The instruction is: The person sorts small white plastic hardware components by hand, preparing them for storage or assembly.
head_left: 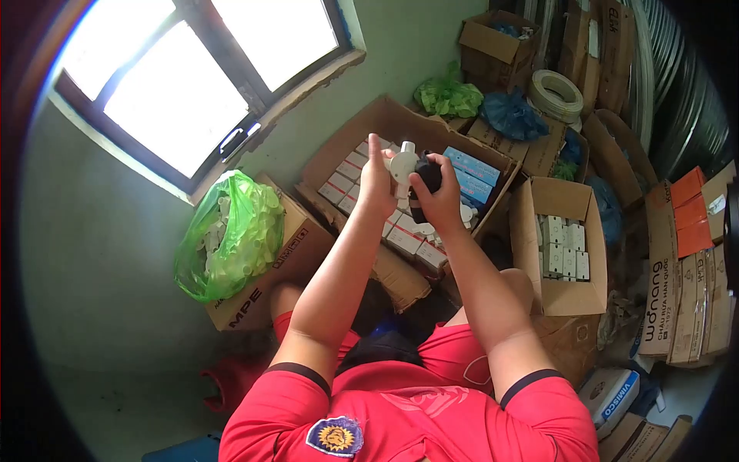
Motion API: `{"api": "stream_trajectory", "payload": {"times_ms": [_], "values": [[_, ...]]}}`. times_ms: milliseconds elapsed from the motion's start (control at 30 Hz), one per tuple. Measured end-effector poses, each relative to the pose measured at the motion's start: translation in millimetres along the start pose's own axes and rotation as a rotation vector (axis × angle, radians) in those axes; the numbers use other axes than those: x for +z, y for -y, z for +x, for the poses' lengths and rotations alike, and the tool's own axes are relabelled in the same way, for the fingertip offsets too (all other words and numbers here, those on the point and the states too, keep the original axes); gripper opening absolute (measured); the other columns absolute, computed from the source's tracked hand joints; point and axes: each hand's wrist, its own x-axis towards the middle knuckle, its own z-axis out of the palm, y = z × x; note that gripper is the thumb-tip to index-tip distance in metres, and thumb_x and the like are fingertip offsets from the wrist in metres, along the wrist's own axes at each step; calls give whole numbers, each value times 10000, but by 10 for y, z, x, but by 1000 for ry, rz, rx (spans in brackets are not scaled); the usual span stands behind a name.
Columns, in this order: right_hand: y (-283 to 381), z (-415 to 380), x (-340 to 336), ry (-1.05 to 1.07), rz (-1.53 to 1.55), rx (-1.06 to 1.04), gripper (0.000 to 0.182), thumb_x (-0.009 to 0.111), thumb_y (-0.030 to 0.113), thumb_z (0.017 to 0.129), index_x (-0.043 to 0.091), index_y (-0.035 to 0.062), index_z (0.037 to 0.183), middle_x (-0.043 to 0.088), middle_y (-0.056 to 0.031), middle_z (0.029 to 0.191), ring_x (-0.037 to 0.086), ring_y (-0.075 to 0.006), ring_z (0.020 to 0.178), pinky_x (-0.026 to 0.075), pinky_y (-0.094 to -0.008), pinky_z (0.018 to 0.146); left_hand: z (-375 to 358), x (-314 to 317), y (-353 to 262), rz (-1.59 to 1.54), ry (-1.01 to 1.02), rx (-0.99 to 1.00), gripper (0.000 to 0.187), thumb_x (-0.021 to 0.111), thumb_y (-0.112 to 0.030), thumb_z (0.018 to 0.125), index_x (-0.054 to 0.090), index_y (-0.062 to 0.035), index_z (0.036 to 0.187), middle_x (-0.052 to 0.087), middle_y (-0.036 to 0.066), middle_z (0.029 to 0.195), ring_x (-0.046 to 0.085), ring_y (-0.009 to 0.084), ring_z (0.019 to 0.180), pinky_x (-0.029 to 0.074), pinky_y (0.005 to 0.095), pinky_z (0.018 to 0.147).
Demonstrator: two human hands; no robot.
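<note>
Above a large open carton (327, 154), both hands are raised close together. My left hand (376, 183) is closed on a white round plastic junction box (403, 164) with short pipe stubs, its thumb or a finger pointing up. Wrapped in my right hand (440, 202) is a black object (426, 183), held against the junction box's right side; its kind is not clear. Small white boxes (336, 187) fill the carton's left and front. Blue boxes (471, 175) lie at its right. More white fittings (466, 214) show beneath my right hand.
A green plastic bag (231, 239) of pale fittings sits on a closed carton (281, 266) at left. At right, an open carton (525, 254) holds white switch-box-like pieces (564, 248). Behind stand a coil (556, 96), a blue bag (512, 115) and stacked cartons (500, 50). A window (204, 85) is at upper left.
</note>
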Motion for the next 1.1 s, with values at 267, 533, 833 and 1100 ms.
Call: {"api": "stream_trajectory", "payload": {"times_ms": [267, 533, 833, 1100], "values": [[244, -31, -111, 31, -244, -359, 300, 788, 264, 841, 605, 56, 957, 646, -145, 883, 657, -351, 782, 528, -410, 693, -314, -57, 70, -88, 37, -234, 424, 571, -529, 998, 615, -119, 1097, 663, 62, 919, 660, 192, 748, 529, 371, 590], [207, -150, 21, 171, -66, 115, 319, 605, 329, 997, 588, 13, 964, 632, -168, 826, 657, -271, 756, 512, -374, 714, -604, -134, 243, 151, -220, 317, 381, 555, -410, 1029, 667, -46, 1027, 674, 63, 856, 633, 155, 677, 508, 311, 583], [158, -95, -113, 236, 665, 782, 504, 581, 471, 971, 650, 37, 1216, 689, -72, 1031, 663, -140, 930, 511, -287, 810, -651, 101, -150, 963, 223, 657, 309, 696, -236, 937, 707, 45, 1067, 712, 92, 902, 647, 157, 864, 527, 327, 807], [748, -144, -352, 156, 783, 833, 405, 571, 411, 984, 645, 78, 1201, 695, -52, 1031, 672, -147, 903, 513, -279, 749, -367, 350, -395, 1170, 684, 568, 300, 726, -261, 900, 714, 20, 1006, 699, 94, 899, 653, 148, 821, 536, 327, 745]]}}
